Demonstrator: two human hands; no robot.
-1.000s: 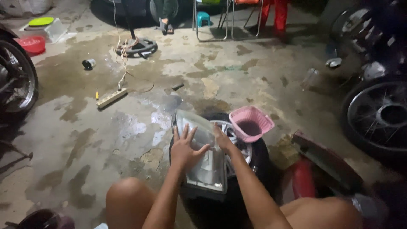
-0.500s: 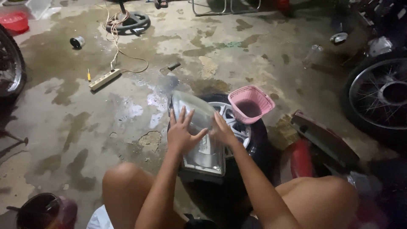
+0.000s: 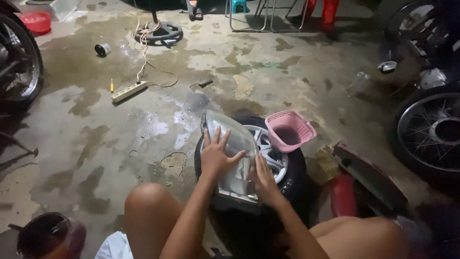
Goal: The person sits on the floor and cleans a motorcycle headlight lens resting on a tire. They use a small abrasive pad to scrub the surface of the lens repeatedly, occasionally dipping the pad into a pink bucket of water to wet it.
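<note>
Bare hands [image 3: 216, 158], forearms & knees; no sleeves; white cloth nr lap [image 3: 115, 247].

Both hands [image 3: 218, 156] on clear headlamp cover [image 3: 230, 144]
</note>
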